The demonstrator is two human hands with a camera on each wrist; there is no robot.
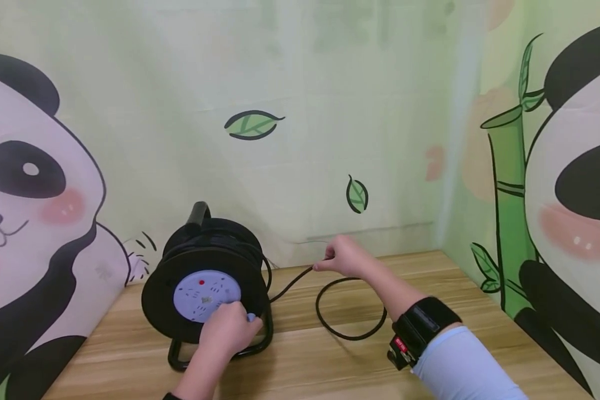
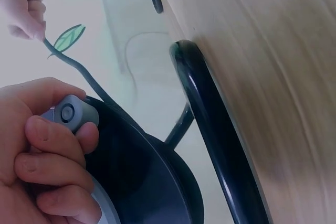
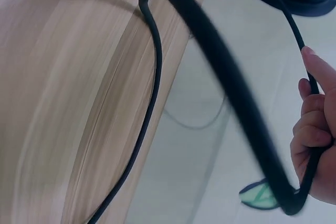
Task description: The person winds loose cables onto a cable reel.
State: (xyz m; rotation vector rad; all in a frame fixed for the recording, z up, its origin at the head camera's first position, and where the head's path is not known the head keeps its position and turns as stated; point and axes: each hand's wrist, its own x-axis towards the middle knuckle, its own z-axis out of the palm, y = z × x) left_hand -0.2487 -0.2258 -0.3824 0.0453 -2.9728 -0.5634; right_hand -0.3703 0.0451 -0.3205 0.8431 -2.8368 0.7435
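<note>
A black cable reel (image 1: 152, 300) with a pale blue socket face stands on its tubular frame at the left of the table. My left hand (image 1: 230, 331) curls its fingers round the small grey-blue crank knob (image 2: 79, 113) on the reel's front, lower right of the sockets. To the right, my right hand (image 1: 344, 256) grips the black cable (image 1: 292, 284), which runs from the reel up into the fingers. Past that hand the cable hangs in a loop (image 3: 220, 72) over the wood, seen large in the right wrist view.
The wooden table (image 1: 300, 361) meets a printed cloth backdrop (image 1: 305, 166) with pandas and leaves behind it. A carrying handle (image 1: 198, 215) tops the reel, and its black frame foot (image 2: 210, 129) rests on the table. A black wrist strap (image 1: 425, 322) circles the right wrist.
</note>
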